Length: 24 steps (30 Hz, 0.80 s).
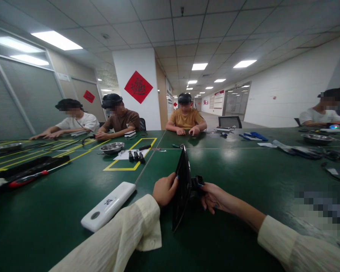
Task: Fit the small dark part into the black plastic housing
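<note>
A thin black panel (pixel 182 185), like a tablet or flat casing, stands on its edge on the green table (pixel 232 177) right in front of me. My left hand (pixel 164 190) is curled round its left side. My right hand (pixel 214 197) grips a small black part (pixel 198 182) fixed to the panel's right face. Both my sleeves are cream. A white power bank (pixel 109 206) lies flat just left of my left forearm.
A metal bowl (pixel 112 147), paper and small black parts (pixel 136 155) sit inside a yellow-taped square. A red-handled screwdriver (pixel 28 176) lies at left. Several other people sit along the far edge and at right, with tools before them.
</note>
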Tool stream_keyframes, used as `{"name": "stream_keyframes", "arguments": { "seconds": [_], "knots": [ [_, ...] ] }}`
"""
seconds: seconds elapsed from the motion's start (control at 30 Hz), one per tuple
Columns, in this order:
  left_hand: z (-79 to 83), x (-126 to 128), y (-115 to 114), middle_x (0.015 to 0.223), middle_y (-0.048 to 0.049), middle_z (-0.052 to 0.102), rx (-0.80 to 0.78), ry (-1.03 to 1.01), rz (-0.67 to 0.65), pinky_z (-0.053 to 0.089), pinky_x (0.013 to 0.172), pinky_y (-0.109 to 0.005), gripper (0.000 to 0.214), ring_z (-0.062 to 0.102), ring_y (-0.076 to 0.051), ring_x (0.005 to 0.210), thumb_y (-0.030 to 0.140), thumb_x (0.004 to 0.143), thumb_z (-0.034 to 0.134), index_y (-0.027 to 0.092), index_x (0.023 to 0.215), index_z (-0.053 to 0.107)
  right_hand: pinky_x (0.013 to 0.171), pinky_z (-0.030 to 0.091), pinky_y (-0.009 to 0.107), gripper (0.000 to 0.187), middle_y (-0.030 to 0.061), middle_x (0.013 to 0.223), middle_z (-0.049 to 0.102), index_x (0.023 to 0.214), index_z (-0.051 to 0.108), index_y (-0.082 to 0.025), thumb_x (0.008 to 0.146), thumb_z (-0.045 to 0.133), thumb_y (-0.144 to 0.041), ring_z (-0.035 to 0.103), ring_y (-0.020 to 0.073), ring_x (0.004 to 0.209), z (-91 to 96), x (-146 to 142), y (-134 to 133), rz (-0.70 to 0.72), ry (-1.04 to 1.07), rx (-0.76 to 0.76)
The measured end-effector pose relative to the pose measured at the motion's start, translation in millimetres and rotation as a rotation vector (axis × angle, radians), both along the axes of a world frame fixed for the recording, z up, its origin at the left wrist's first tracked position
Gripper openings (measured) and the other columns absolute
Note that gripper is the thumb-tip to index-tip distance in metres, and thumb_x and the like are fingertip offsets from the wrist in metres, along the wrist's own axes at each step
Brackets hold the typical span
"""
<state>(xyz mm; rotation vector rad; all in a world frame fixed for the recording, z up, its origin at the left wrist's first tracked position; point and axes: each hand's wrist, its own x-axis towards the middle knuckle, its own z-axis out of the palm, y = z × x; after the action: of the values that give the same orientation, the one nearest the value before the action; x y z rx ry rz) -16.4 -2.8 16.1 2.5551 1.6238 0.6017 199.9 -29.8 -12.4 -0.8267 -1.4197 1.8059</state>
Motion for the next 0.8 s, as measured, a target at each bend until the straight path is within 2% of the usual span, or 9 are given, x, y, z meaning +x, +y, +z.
{"name": "stream_keyframes", "arguments": {
  "seconds": [0.23, 0.47, 0.67, 0.8],
  "knots": [
    [1.6, -0.7, -0.6, 0.073, -0.0032, 0.062, 0.007, 0.042, -0.017, 0.031, 0.059, -0.025, 0.035, 0.060, -0.018, 0.071, 0.036, 0.092, 0.020, 0.020, 0.083, 0.049, 0.033, 0.040, 0.017, 0.049, 0.0029, 0.054, 0.061, 0.111, 0.041, -0.012, 0.082, 0.049, -0.050, 0.034, 0.0056, 0.030, -3.3, 0.5, 1.9, 0.001, 0.006, -0.014],
    [-2.7, -2.1, -0.4, 0.080, -0.0055, 0.064, 0.043, 0.064, -0.002, 0.033, 0.063, -0.026, 0.029, 0.060, -0.020, 0.078, 0.032, 0.089, 0.025, 0.019, 0.092, 0.051, 0.034, 0.041, 0.017, 0.046, 0.0043, 0.055, 0.062, 0.112, 0.040, -0.012, 0.084, 0.047, -0.048, 0.034, 0.0056, 0.030, -6.0, 2.1, 3.3, 0.000, 0.015, -0.004],
    [0.0, -0.4, 0.7, 0.073, -0.0034, 0.061, -0.017, 0.000, -0.034, 0.033, 0.061, -0.023, 0.035, 0.058, -0.016, 0.071, 0.034, 0.090, 0.023, 0.019, 0.077, 0.052, 0.034, 0.041, 0.017, 0.047, 0.0041, 0.055, 0.062, 0.115, 0.038, -0.012, 0.084, 0.046, -0.047, 0.035, 0.0054, 0.031, -3.1, 2.0, 1.2, 0.004, 0.013, -0.009],
    [0.2, -0.7, 1.3, 0.073, -0.0036, 0.061, -0.045, -0.062, -0.070, 0.034, 0.061, -0.022, 0.044, 0.058, -0.015, 0.070, 0.038, 0.092, 0.018, 0.019, 0.076, 0.054, 0.034, 0.041, 0.017, 0.048, 0.0040, 0.055, 0.062, 0.114, 0.039, -0.012, 0.084, 0.046, -0.048, 0.034, 0.0052, 0.031, -5.8, 2.1, 3.6, 0.011, 0.017, -0.005]
  ]
}}
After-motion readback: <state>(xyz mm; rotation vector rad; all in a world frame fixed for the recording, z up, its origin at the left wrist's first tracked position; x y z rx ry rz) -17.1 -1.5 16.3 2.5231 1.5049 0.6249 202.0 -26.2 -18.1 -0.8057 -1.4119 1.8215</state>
